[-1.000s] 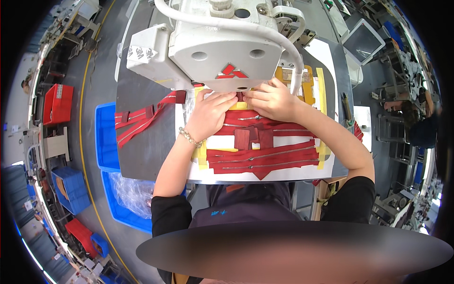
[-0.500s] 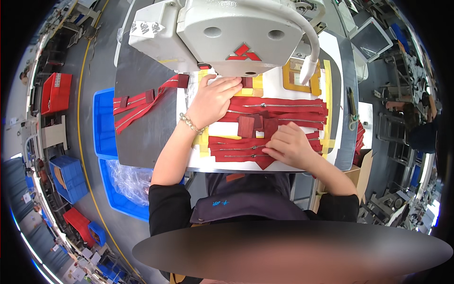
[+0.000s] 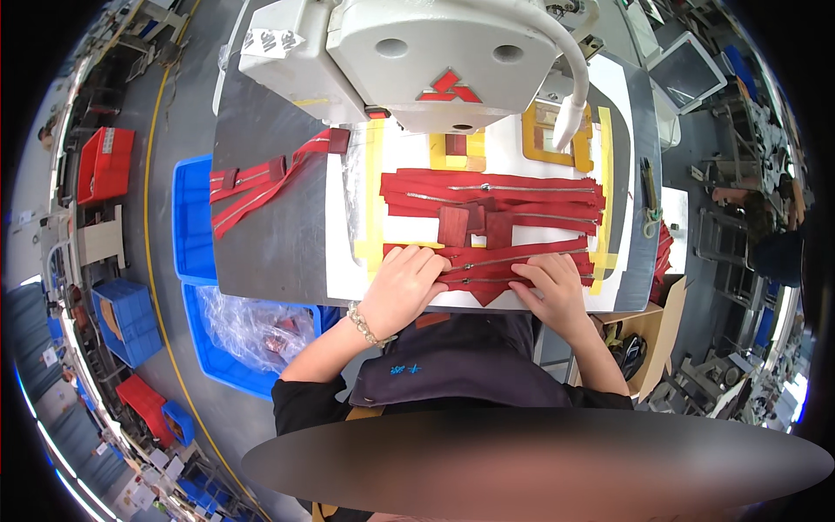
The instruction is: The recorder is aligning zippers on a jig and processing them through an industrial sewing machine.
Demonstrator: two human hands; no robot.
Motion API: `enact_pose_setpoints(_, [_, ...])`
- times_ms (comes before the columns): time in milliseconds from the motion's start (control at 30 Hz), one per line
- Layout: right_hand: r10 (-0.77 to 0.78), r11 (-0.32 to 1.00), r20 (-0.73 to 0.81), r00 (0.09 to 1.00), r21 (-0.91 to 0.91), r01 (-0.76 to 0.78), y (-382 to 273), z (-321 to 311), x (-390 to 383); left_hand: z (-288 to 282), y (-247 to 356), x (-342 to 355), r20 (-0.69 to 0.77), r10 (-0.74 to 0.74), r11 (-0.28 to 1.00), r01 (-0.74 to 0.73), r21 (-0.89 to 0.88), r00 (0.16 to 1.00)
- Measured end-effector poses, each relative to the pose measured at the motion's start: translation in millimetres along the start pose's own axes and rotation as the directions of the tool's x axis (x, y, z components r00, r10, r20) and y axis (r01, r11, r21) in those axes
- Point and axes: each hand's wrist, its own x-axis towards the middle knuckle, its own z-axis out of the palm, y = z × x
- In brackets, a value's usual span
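Observation:
My left hand (image 3: 406,283), with a beaded bracelet at the wrist, grips the left part of the lower red zipper strips (image 3: 487,263) near the table's front edge. Curled fingers of my right hand (image 3: 548,291) hold the right part of the same strips. Above them are more red zippers (image 3: 522,193) and several dark red square patches (image 3: 452,224). A small red piece (image 3: 456,144) rests in a yellow-taped spot under the white machine head (image 3: 439,52). A yellow frame (image 3: 583,155) is to its right.
Red zipper strips (image 3: 261,191) lie on the grey table (image 3: 270,261) at left. Blue bins (image 3: 196,326) with plastic wrap stand beside it. Scissors (image 3: 650,200), a cardboard box (image 3: 661,335) and a screen (image 3: 683,70) are at right. Workstations line both sides.
Both hands have moved down from beneath the machine head to the lower zipper strips, the right one first, then the left. The small red piece under the head is now uncovered.

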Motion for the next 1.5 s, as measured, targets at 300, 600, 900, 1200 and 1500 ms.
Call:
enact_pose_setpoints(300, [-0.099, 0.995, 0.080, 0.992, -0.015, 0.100, -9, -16, 18, -24, 17, 20, 0.020, 0.175, 0.970, -0.169, -0.174, 0.984])
enact_pose_setpoints(600, [0.397, 0.637, 0.321, 0.860, 0.579, -0.509, 26, -83, 74, -41, -6, 84, -0.097, 0.020, 0.987, -0.035, -0.158, 0.995])
enact_pose_setpoints(900, [0.445, 0.488, 0.563, 0.696, 0.500, -0.716, 117, -65, 138, -9, -22, 92, -0.203, 0.377, 0.847, -0.247, 0.471, 0.904])
enact_pose_setpoints(1200, [0.486, 0.452, 0.539, 0.688, 0.519, -0.726, 113, -65, 137, 2, -17, 85, -0.099, 0.318, 0.798, -0.210, 0.564, 0.943])
enact_pose_setpoints(1500, [0.446, 0.578, 0.553, 0.703, 0.421, -0.698, 116, -63, 149, 10, -28, 87, -0.036, 0.070, 0.832, -0.038, 0.553, 0.997])
